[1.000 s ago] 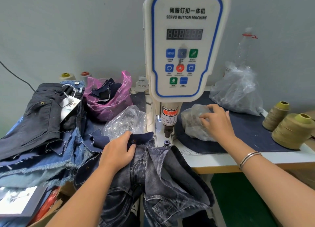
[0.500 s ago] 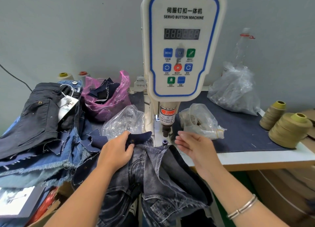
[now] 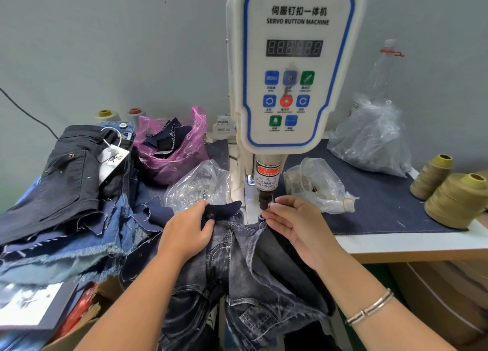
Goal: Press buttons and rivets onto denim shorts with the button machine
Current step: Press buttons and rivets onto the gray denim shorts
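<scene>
Grey-washed denim shorts point(image 3: 237, 266) draped below white button machine point(image 3: 293, 68), waistband at punch.

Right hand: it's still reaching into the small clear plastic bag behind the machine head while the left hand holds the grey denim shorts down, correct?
Not quite. The head view shows the right hand out of the small clear plastic bag, its fingertips at the black punch tip of the white servo button machine. The left hand does hold the grey denim shorts down.
</scene>
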Demonstrator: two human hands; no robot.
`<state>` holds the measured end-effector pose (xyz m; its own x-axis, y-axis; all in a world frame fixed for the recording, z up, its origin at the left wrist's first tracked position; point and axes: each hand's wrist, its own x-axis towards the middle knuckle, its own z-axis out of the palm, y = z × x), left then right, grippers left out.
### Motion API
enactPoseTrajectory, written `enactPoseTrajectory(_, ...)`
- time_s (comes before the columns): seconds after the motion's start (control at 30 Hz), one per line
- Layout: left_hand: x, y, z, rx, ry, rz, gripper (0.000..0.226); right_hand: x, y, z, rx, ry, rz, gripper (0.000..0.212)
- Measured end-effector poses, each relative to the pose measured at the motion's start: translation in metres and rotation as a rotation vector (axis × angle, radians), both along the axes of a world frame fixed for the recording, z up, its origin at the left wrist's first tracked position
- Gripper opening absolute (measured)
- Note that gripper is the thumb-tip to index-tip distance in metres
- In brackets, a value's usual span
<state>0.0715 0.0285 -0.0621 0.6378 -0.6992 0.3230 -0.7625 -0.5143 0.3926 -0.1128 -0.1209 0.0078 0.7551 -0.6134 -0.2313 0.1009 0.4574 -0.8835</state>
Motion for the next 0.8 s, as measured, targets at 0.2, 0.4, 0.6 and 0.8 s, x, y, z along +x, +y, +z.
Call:
enactPoseTrajectory(0.2,0.0,0.0,0.0,-0.002,-0.006,0.003,0.024,0.0,0.001,-0.005,-0.024,0.057,0.01,0.017)
enactPoseTrajectory(0.4,0.001,0.0,-0.001,-0.004,-0.003,0.001,0.022,0.006,0.008,-0.008,0.012,0.083,0.028,0.025)
enactPoseTrajectory(0.6,0.001,0.0,-0.002,-0.011,-0.005,0.001,0.024,0.007,0.009,-0.01,0.161,-0.016,0.022,0.016)
enactPoseTrajectory(0.8,0.0,0.0,-0.002,-0.02,0.002,0.0,0.025,0.004,0.012,-0.004,0.149,-0.081,0.035,0.068)
